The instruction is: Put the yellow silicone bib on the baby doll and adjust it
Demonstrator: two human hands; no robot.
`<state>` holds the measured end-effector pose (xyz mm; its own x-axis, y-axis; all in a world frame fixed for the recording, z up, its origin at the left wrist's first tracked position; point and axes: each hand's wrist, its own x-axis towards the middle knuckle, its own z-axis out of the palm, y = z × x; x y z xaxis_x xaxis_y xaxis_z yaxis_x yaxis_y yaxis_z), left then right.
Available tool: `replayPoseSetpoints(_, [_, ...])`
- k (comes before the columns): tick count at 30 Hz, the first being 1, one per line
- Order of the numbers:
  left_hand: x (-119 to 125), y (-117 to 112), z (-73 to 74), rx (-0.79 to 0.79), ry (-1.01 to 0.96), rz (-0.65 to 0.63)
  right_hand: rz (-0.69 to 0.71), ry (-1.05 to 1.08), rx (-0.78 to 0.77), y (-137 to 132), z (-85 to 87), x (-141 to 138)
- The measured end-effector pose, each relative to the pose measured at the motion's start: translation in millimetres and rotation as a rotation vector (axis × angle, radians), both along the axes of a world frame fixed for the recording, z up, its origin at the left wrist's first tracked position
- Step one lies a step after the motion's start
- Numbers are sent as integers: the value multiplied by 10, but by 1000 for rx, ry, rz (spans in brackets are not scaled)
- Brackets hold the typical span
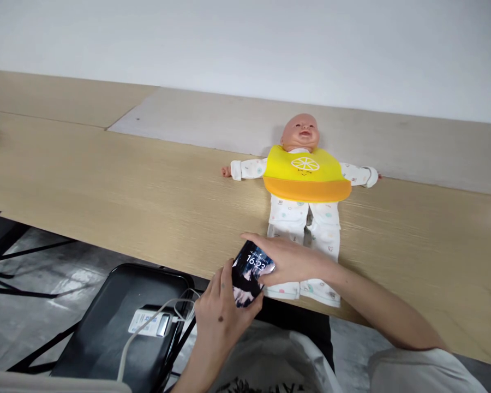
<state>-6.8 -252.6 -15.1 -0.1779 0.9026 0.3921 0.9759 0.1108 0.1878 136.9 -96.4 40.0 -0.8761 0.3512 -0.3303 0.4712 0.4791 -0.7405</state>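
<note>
A baby doll (303,180) lies on its back on the wooden table (126,191), arms spread, in white printed pyjamas and a yellow and orange bib (305,174). Its feet hang near the table's front edge. My left hand (221,322) grips a smartphone (249,273) from below; the lit screen shows a clock. My right hand (286,259) curls over the phone's upper end, just in front of the doll's legs. Both hands hold the phone.
A black chair (106,327) stands at lower left with a white power bank (149,322) and a white cable (147,333) on its seat. A white wall (245,43) runs behind the table. Black table legs show on the grey floor at left.
</note>
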Motion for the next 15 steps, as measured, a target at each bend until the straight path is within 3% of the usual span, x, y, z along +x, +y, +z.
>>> replayPoseSetpoints(15, [-42,-35,-56,37,-39,-45,38,-36,-26,38,16,2])
